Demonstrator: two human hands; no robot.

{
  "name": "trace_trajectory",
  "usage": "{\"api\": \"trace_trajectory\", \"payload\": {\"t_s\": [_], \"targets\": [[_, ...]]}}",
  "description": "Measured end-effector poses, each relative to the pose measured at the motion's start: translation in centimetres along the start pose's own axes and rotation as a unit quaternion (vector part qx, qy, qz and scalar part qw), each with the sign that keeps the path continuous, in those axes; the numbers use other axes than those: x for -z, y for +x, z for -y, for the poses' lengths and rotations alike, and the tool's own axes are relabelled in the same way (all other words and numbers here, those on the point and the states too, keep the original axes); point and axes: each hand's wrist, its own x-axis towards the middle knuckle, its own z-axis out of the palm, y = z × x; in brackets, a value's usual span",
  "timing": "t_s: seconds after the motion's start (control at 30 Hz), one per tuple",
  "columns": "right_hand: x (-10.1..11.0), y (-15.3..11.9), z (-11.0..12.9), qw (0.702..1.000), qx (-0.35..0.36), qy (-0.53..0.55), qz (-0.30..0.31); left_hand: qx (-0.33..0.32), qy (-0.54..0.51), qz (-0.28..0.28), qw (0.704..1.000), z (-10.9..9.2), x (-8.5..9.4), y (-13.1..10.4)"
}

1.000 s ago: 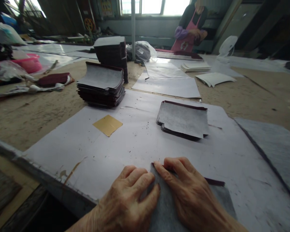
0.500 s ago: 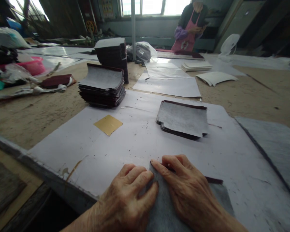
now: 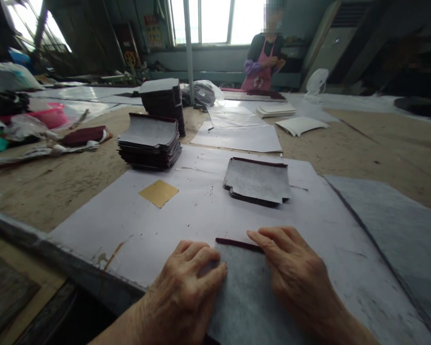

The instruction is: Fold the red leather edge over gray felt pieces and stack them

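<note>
A grey-backed fabric piece [image 3: 244, 287] lies at the front of the table with a narrow dark-red folded strip along its far edge. My left hand [image 3: 187, 287] is closed at its left side, fingers bent and the thumb close to the fingertips, holding it down. Toward the right end of the visible strip, my right hand [image 3: 294, 268] presses on the fold, its fingers bunched together and the index finger foremost. The right part of the piece is hidden under that hand. Beyond them lies a low stack of similar grey pieces [image 3: 258, 179] with dark-red edges.
White sheeting [image 3: 187, 211] covers this part of the table. A gold square card [image 3: 159, 193] lies left, before a taller stack of pieces [image 3: 149, 143]. Grey material [image 3: 391, 225] spreads at right. Across the table stands a person in a pink apron [image 3: 260, 72].
My right hand has slid right along the far edge, uncovering the dark-red folded strip. My left hand stays at the piece's left side. The view has tilted up slightly.
</note>
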Motion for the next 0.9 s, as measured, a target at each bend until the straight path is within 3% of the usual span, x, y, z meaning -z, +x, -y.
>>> {"api": "trace_trajectory", "payload": {"t_s": [0.1,0.23,0.4,0.5,0.6,0.77,0.83,0.9], "targets": [[1.2,-1.9,0.9,0.996,-0.006,-0.084,0.019,0.007,-0.011,-0.025,1.000,0.2,-0.1,-0.2],[2.7,-4.2,1.6,0.995,-0.023,-0.092,-0.036,0.010,-0.041,-0.015,0.999,2.3,0.0,-1.2],[5.2,-5.5,-1.7,0.976,-0.177,-0.100,-0.076,0.028,-0.027,-0.023,0.999,4.8,0.8,-0.5],[5.7,-4.8,-3.1,0.968,-0.251,-0.016,-0.010,0.016,0.010,-0.005,1.000,3.9,0.3,2.0],[5.4,-3.5,-2.8,0.948,-0.304,0.068,0.062,0.011,0.022,0.034,0.999,2.2,-1.2,5.2],[5.0,-2.6,-1.7,0.918,-0.371,0.116,0.079,0.045,0.026,0.109,0.993,0.3,-2.7,8.3],[5.2,-2.6,-1.7,0.889,-0.408,0.191,0.079,0.057,-0.021,0.109,0.992,0.1,-2.6,8.7],[5.4,-2.6,-1.7,0.829,-0.459,0.314,0.066,0.072,-0.097,0.116,0.986,-0.1,-2.3,9.2]]}}
